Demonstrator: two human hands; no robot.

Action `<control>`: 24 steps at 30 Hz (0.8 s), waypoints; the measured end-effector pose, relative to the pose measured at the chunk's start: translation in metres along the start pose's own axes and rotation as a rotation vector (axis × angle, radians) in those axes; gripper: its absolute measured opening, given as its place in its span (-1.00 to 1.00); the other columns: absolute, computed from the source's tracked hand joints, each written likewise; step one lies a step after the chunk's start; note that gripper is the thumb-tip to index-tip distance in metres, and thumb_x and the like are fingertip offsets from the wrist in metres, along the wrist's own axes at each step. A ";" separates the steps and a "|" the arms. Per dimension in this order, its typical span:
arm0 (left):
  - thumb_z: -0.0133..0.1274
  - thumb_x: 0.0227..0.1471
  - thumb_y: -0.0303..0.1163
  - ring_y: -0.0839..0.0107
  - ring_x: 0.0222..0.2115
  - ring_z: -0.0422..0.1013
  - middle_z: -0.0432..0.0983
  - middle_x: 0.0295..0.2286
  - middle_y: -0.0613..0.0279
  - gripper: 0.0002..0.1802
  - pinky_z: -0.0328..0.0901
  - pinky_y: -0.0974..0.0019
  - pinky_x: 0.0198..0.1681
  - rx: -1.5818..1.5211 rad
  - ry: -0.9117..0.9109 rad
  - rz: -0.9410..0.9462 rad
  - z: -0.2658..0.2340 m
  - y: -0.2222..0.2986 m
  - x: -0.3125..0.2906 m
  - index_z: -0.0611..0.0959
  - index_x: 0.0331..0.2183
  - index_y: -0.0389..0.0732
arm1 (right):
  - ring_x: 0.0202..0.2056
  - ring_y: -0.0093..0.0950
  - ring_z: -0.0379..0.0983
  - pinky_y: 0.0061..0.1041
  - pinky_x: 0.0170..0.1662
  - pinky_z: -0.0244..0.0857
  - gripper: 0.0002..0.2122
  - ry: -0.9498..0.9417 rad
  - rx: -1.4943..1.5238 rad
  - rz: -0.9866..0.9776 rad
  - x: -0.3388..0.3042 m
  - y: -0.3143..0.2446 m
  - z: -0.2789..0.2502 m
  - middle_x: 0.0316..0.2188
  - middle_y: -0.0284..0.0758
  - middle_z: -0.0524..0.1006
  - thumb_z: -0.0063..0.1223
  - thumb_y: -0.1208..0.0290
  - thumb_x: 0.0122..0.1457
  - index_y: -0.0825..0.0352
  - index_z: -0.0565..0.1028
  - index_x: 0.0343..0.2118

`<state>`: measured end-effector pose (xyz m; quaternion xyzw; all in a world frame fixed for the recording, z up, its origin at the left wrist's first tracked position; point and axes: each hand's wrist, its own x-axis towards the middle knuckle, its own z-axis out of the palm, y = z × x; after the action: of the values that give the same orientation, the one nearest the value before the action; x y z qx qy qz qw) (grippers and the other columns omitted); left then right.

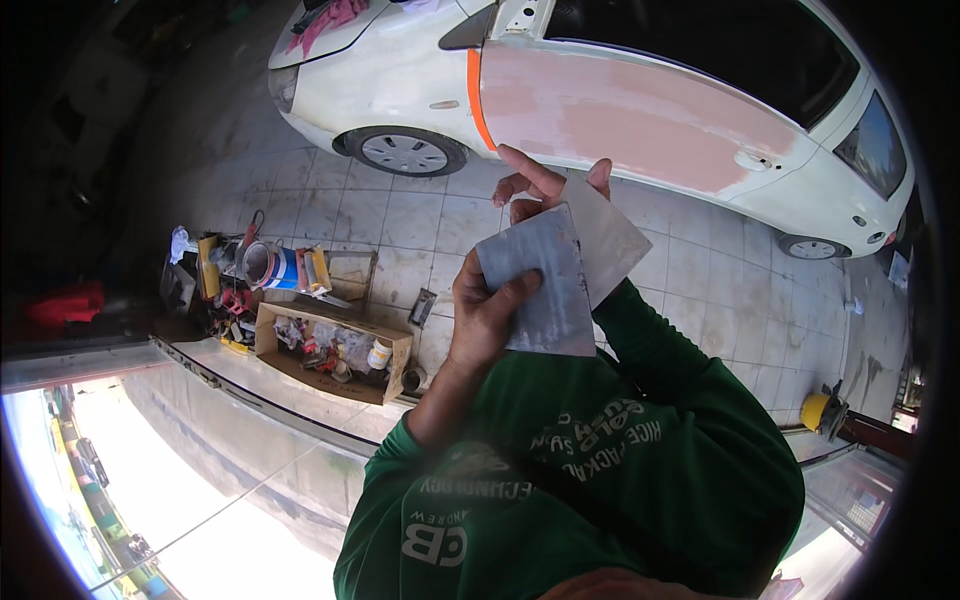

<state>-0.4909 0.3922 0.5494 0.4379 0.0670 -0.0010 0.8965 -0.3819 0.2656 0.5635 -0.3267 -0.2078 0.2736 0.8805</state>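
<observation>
My left hand [482, 310] grips a thin, square blue-grey plate [545, 300], its thumb laid across the face. Behind and to the right, a paler grey flat plate [612, 245] overlaps it. My right hand [540, 186] is mostly hidden behind the two plates; its fingers and thumb show past their far edges, around the paler plate. The index finger stretches out to the left. Both plates are held up in front of my green shirt, tilted against each other. Whether the plates touch along the overlap I cannot tell.
Beyond my hands stands a white car [390, 90], its door [640, 120] covered in pinkish patches, with orange tape [479, 100] along the front edge. At left are a cardboard box [330, 375] of supplies and a blue-and-white can [275, 266]. Grey tiles [405, 215] cover the floor.
</observation>
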 end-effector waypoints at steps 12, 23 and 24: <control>0.15 0.06 -0.58 0.47 -0.22 0.46 0.56 -0.24 0.21 -0.73 0.35 0.33 -0.07 0.131 0.215 0.439 -0.007 0.044 0.028 0.55 -0.15 -0.27 | -0.60 -0.72 0.05 -0.66 -0.56 -0.05 -0.25 0.764 -0.227 0.317 -0.028 0.032 -0.093 -0.62 -0.57 0.12 -0.33 -0.43 0.18 0.37 0.47 -0.29; 0.10 0.17 -0.27 0.13 0.05 0.37 0.39 0.03 0.05 -0.44 0.35 -0.02 0.08 -0.324 0.282 0.290 -0.098 0.029 0.045 0.34 0.13 -0.25 | -0.12 -0.40 0.50 -0.34 -0.07 0.44 -0.69 0.599 0.097 0.234 -0.030 0.034 -0.049 -0.09 -0.28 0.51 0.09 0.39 0.22 0.38 0.44 -0.01; 0.07 0.19 -0.21 0.12 0.06 0.36 0.38 0.04 0.04 -0.43 0.32 -0.01 0.10 -0.328 0.287 0.284 -0.091 0.030 0.045 0.34 0.14 -0.25 | -0.12 -0.39 0.51 -0.34 -0.09 0.44 -0.67 0.640 0.052 0.245 -0.024 0.037 -0.032 -0.07 -0.28 0.50 0.09 0.33 0.24 0.34 0.42 0.02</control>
<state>-0.4557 0.4850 0.5123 0.2875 0.1306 0.1976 0.9280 -0.3957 0.2594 0.5111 -0.3959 0.1268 0.2660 0.8697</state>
